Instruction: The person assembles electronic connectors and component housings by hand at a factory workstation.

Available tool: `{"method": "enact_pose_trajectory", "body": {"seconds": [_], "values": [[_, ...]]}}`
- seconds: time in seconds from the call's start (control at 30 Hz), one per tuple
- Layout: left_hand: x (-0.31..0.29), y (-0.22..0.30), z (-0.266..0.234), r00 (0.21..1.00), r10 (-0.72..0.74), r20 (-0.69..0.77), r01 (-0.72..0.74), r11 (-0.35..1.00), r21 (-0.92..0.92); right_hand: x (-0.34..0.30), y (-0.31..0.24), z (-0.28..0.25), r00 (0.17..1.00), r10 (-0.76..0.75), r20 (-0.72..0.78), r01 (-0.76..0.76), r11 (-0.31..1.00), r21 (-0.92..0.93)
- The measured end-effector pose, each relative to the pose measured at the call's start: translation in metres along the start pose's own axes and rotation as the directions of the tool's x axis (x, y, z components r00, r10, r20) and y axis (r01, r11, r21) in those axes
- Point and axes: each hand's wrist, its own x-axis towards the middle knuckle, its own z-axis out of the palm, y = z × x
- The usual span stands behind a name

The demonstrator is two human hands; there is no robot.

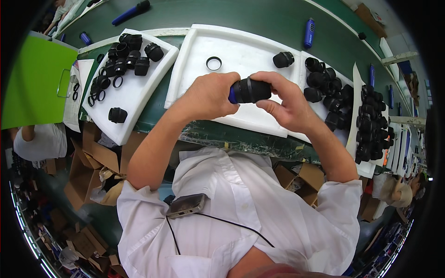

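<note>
Both hands are closed on a microphone [251, 91] with a blue body and a black head, held sideways above the middle white foam tray [259, 38]. My left hand [214, 96] wraps the blue body, hiding most of it. At the other end, my right hand [288, 99] grips the black head between thumb and fingers. A thin black ring [213, 63] lies on the tray beyond my left hand. Beyond my right hand, a loose black microphone head [283, 59] rests near the tray's right edge.
The left foam tray [146, 88] carries several black heads and rings. More heads [331, 85] crowd the right tray. A blue microphone [131, 12] and a blue tube-shaped body [309, 33] lie on the green table [222, 13]. Cardboard boxes [99, 155] stand below its near edge.
</note>
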Motion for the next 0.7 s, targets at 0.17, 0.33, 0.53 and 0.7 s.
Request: {"method": "enact_pose_trajectory", "body": {"seconds": [0.17, 0.33, 0.53, 0.7], "values": [[0.001, -0.006, 0.000, 0.987, -0.023, 0.157, 0.068, 0.955, -0.289, 0.005, -0.005, -0.005, 0.982, -0.185, 0.046, 0.190, 0.963, -0.189], [0.002, 0.006, 0.006, 0.999, -0.005, 0.045, 0.007, 0.999, -0.042, 0.006, -0.009, -0.014, 0.957, 0.282, 0.063, -0.271, 0.952, -0.142], [0.000, 0.009, 0.010, 1.000, -0.002, -0.015, 0.003, 0.996, 0.089, 0.002, -0.010, -0.004, 0.970, 0.245, -0.005, -0.243, 0.962, -0.126], [-0.006, 0.015, 0.008, 0.999, 0.030, -0.031, -0.027, 0.995, 0.094, 0.005, -0.018, 0.003, 0.990, -0.082, 0.113, 0.123, 0.901, -0.417]]}}
